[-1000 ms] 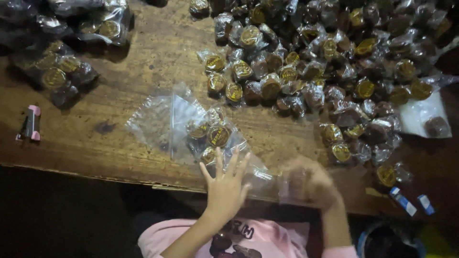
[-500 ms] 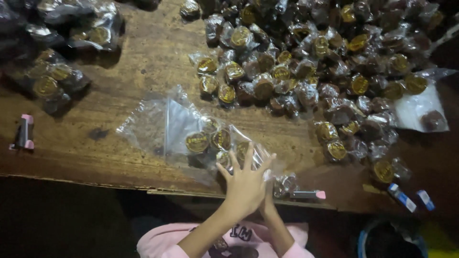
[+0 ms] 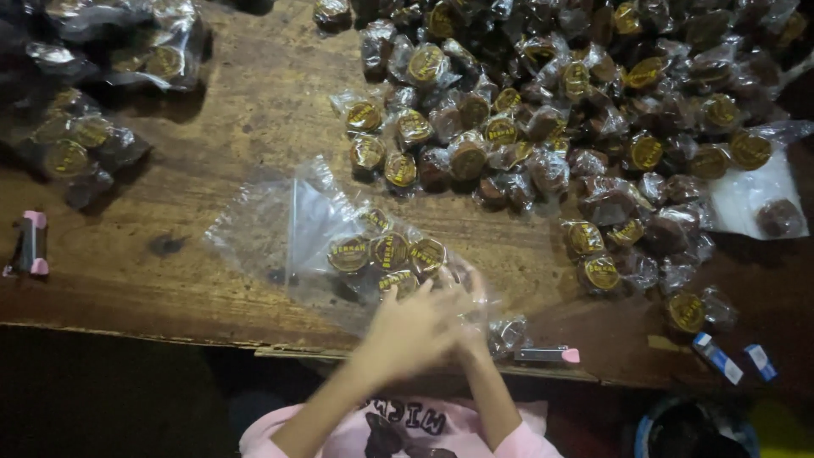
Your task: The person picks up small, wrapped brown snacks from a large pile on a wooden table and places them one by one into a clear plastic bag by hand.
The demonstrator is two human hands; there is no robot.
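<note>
A clear plastic bag (image 3: 288, 229) lies on the wooden table (image 3: 170, 288) near its front edge, with several wrapped brown sweets bearing round gold labels (image 3: 390, 253) inside. My left hand (image 3: 411, 326) is blurred and lies over the bag's near end. My right hand (image 3: 469, 293) is just behind it and partly hidden, its fingers on the same end of the bag. Both hands seem to pinch the plastic there.
A big pile of the same wrapped sweets (image 3: 560, 102) fills the upper right. Filled bags (image 3: 93, 136) lie at the upper left. A pink-and-black stapler (image 3: 30, 246) sits at the left, another small one (image 3: 547, 354) beside my hands. Small blue boxes (image 3: 716, 356) lie at the right.
My hands were apart at the bag's near end and have come together over it. The small stapler now lies uncovered by the table edge.
</note>
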